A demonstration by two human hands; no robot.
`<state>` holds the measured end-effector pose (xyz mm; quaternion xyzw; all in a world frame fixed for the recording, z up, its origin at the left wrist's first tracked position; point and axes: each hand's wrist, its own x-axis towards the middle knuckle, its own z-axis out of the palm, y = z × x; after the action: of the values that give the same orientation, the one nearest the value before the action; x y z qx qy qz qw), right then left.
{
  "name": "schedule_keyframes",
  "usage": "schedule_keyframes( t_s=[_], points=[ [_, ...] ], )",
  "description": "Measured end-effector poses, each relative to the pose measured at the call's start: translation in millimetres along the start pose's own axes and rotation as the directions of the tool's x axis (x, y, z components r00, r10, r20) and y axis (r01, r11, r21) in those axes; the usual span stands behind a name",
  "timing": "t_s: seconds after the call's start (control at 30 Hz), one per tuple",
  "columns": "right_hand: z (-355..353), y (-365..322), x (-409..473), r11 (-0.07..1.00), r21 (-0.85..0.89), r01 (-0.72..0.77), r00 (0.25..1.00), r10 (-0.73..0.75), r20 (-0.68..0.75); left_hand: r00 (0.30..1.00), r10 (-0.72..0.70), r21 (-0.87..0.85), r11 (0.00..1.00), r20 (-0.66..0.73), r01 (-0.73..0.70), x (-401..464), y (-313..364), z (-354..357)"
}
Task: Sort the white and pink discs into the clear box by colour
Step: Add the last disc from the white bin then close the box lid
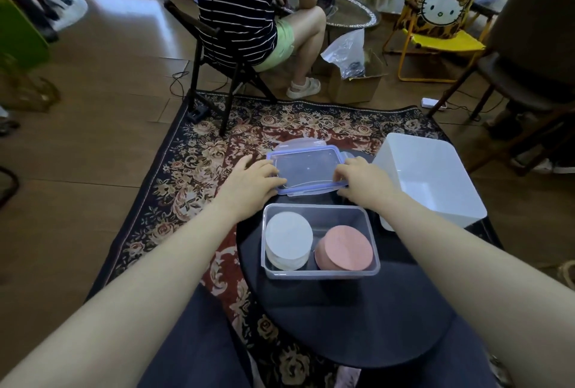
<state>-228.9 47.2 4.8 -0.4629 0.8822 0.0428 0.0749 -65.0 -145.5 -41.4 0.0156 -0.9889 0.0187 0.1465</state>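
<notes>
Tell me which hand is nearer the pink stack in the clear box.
Right. The right hand grips the lid's right edge, up and slightly right of the pink stack. The left hand grips the lid's left edge, above the white stack.

Both arms outstretched; left grip [252, 180], right grip [362, 180] curled.

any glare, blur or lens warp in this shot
Head view: wide-angle warp bows the forearms and rug edges; window glare streaks the wood floor; the corners go dim and soft; the hands, lid and clear box stay sharp.
</notes>
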Motion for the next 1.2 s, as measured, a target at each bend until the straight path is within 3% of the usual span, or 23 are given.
schedule_keyframes(
  t_s=[0.2, 0.27, 0.37, 0.47, 0.57, 0.63, 0.77, 0.9, 1.0, 1.07, 1.13, 1.2],
  points=[
    [-0.8, -0.9, -2.4, 0.995, -0.096, 0.036, 0.984, -0.052, -0.17, 0.983, 0.138, 0.111, 0.986, -0.117, -0.125, -5.4, -3.5, 0.3],
    [-8.4, -1.8, -1.7, 0.997, -0.05, 0.063, 0.959, -0.075, -0.272, 0.98, 0.129, 0.119, 0.987, -0.153, -0.112, -5.2, -8.1, -0.9],
    [-25.8, -8.2, -2.9, 0.979, 0.134, 0.154, 0.881, -0.075, -0.467, 0.956, 0.016, -0.023, 0.999, -0.293, -0.023, -5.1, -11.1, -12.0],
    [-54.0, -17.8, -12.3, 0.889, 0.398, 0.227, 0.793, 0.068, -0.605, 0.845, -0.19, -0.2, 0.975, -0.5, 0.1, -1.8, -7.7, -46.1],
    [-87.4, -25.2, -35.5, 0.872, 0.39, 0.297, 0.646, 0.117, -0.755, 0.665, -0.319, -0.342, 0.934, -0.676, 0.101, 4.0, 8.7, -96.9],
    [-103.2, -30.9, -56.4, 0.794, 0.468, 0.388, 0.615, 0.155, -0.773, 0.581, -0.412, -0.457, 0.886, -0.702, 0.076, 4.5, 22.0, -127.9],
    [-107.5, -32.3, -94.3, 0.451, 0.802, 0.393, 0.799, 0.265, -0.54, 0.624, -0.623, -0.797, 0.604, -0.472, 0.001, 0.8, 50.9, -169.6],
    [-91.5, -31.8, -123.2, 0.114, 0.966, 0.233, 0.923, 0.288, -0.256, 0.656, -0.755, -0.955, 0.203, -0.011, 0.218, -11.5, 66.2, -175.0],
    [-69.1, -34.9, -135.3, -0.034, 0.997, 0.072, 0.937, 0.344, -0.056, 0.612, -0.696, -0.89, -0.085, 0.375, 0.448, -27.7, 69.8, -160.0],
    [-56.4, -37.2, -140.1, -0.118, 0.993, -0.025, 0.932, 0.357, 0.065, 0.585, -0.59, -0.814, -0.249, 0.557, 0.524, -39.4, 77.4, -148.7],
    [-47.0, -37.0, -143.3, -0.198, 0.976, -0.089, 0.922, 0.354, 0.156, 0.541, -0.556, -0.769, -0.357, 0.631, 0.53, -47.6, 85.8, -138.5],
    [-40.6, -35.9, -145.6, -0.27, 0.955, -0.125, 0.907, 0.36, 0.22, 0.469, -0.612, -0.763, -0.413, 0.636, 0.496, -52.4, 90.8, -127.1]
  ],
)
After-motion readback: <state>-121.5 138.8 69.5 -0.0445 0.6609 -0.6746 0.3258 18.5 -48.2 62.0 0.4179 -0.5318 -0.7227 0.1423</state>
